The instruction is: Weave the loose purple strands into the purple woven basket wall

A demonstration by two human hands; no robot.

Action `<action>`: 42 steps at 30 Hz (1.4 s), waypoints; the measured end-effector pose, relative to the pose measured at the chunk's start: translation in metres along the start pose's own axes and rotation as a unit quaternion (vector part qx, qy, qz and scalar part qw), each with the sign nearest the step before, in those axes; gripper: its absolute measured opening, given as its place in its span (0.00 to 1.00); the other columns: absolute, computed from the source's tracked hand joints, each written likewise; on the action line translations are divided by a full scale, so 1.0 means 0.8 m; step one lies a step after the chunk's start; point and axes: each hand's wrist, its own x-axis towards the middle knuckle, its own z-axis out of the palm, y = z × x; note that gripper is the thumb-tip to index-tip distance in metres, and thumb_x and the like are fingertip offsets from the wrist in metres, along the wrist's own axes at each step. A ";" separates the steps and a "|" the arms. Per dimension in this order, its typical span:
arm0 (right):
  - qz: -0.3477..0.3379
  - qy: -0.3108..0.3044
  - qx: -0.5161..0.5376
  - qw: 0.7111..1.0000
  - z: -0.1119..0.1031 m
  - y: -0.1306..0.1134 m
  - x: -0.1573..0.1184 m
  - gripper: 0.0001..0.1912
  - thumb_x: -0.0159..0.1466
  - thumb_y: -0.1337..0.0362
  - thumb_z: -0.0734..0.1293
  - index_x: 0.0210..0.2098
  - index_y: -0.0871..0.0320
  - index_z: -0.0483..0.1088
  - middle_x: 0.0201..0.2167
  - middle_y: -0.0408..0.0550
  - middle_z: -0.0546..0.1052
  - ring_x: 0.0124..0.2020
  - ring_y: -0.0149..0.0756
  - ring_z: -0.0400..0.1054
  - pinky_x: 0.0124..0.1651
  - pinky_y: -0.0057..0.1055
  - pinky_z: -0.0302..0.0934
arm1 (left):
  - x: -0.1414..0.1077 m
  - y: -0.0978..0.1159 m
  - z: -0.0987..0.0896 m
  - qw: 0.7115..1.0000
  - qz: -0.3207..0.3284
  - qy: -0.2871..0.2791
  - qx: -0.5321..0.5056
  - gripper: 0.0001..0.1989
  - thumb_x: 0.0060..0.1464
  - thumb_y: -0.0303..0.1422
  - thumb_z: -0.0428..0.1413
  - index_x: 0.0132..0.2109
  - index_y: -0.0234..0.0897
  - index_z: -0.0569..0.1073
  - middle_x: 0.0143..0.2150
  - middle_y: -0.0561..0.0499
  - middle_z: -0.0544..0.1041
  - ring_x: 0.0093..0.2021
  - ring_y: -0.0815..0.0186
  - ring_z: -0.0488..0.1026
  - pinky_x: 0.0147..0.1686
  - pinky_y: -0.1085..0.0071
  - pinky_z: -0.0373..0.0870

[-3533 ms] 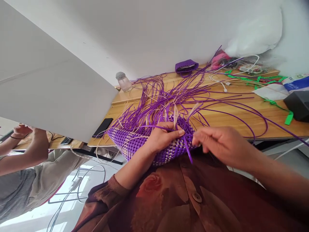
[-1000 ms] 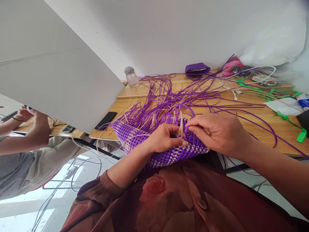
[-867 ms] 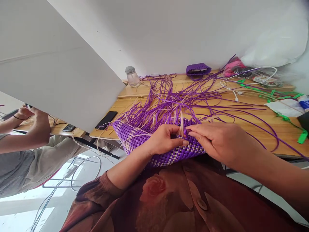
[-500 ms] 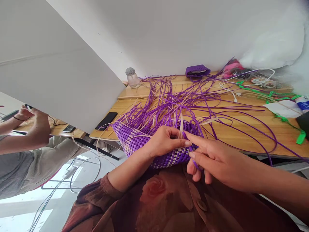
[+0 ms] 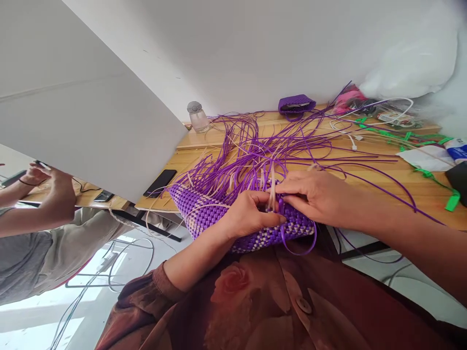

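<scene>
A half-woven purple and cream basket [image 5: 204,214] rests at the near edge of the wooden table [image 5: 368,180], against my chest. Many loose purple strands [image 5: 255,146] fan out from its rim across the table. My left hand [image 5: 248,216] grips the basket's near wall, thumb along the weave. My right hand [image 5: 314,197] sits on the rim just right of it, fingers pinched on a purple strand [image 5: 299,250] that loops down below the basket. Cream strands [image 5: 272,187] stand up between the two hands.
A black phone [image 5: 159,182] lies at the table's left edge. At the back stand a small clear bottle [image 5: 198,117] and a small purple pouch [image 5: 295,103]. White cables, green strips [image 5: 452,201] and papers lie at the right. Another person's arm [image 5: 47,204] is at the far left.
My right hand has come back up from below the basket to its rim and closed on the purple strand, leaving a loop hanging under the weave. My left hand has stayed on the basket.
</scene>
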 end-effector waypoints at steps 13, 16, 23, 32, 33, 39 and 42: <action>0.028 -0.006 0.059 0.998 -0.025 -0.025 0.014 0.10 0.68 0.62 0.64 0.32 0.55 0.74 0.27 0.41 0.75 0.29 0.33 0.66 0.35 0.32 0.54 | -0.002 0.004 0.000 0.999 0.018 -0.003 0.030 0.14 0.42 0.38 0.68 0.29 0.31 0.76 0.25 0.55 0.70 0.26 0.73 0.62 0.29 0.73 0.56; 0.096 0.057 0.071 0.991 -0.004 -0.005 0.016 0.06 0.65 0.64 0.67 0.35 0.56 0.76 0.28 0.42 0.77 0.29 0.32 0.68 0.35 0.31 0.56 | -0.004 0.001 -0.002 1.000 0.001 -0.018 -0.005 0.15 0.42 0.38 0.69 0.29 0.31 0.76 0.26 0.54 0.71 0.27 0.72 0.63 0.30 0.72 0.57; -0.026 0.050 -0.127 0.990 -0.008 -0.024 -0.039 0.10 0.65 0.69 0.62 0.34 0.54 0.75 0.31 0.49 0.75 0.35 0.42 0.67 0.40 0.38 0.54 | -0.004 -0.001 -0.004 0.999 -0.014 0.009 -0.046 0.22 0.39 0.35 0.72 0.40 0.34 0.74 0.27 0.56 0.73 0.27 0.72 0.68 0.30 0.74 0.62; 0.151 -0.039 0.060 0.986 0.022 -0.061 -0.064 0.13 0.70 0.66 0.58 0.28 0.56 0.62 0.24 0.42 0.69 0.25 0.32 0.59 0.30 0.33 0.46 | -0.003 -0.004 0.000 0.997 0.012 -0.005 -0.081 0.19 0.38 0.36 0.73 0.34 0.31 0.75 0.25 0.55 0.72 0.26 0.74 0.67 0.30 0.74 0.63; 0.158 -0.040 0.080 0.983 0.024 -0.060 -0.063 0.13 0.70 0.66 0.57 0.28 0.56 0.61 0.24 0.42 0.69 0.25 0.32 0.59 0.30 0.33 0.46 | -0.003 -0.004 0.000 0.997 0.009 -0.004 -0.080 0.20 0.36 0.36 0.73 0.34 0.31 0.75 0.25 0.55 0.72 0.26 0.73 0.67 0.31 0.74 0.63; 0.117 -0.029 0.082 0.989 0.024 -0.049 -0.062 0.14 0.69 0.68 0.58 0.26 0.56 0.60 0.25 0.45 0.68 0.28 0.35 0.60 0.32 0.34 0.49 | -0.004 -0.004 0.005 0.997 -0.003 -0.023 -0.070 0.20 0.38 0.39 0.72 0.29 0.31 0.73 0.24 0.55 0.70 0.25 0.74 0.64 0.28 0.73 0.59; 0.072 -0.029 0.032 0.997 0.022 -0.043 -0.064 0.13 0.68 0.68 0.59 0.26 0.56 0.61 0.26 0.46 0.69 0.30 0.37 0.62 0.34 0.35 0.54 | -0.002 -0.006 0.004 0.998 -0.016 -0.043 -0.051 0.20 0.43 0.42 0.69 0.27 0.31 0.72 0.23 0.57 0.66 0.24 0.75 0.59 0.27 0.74 0.54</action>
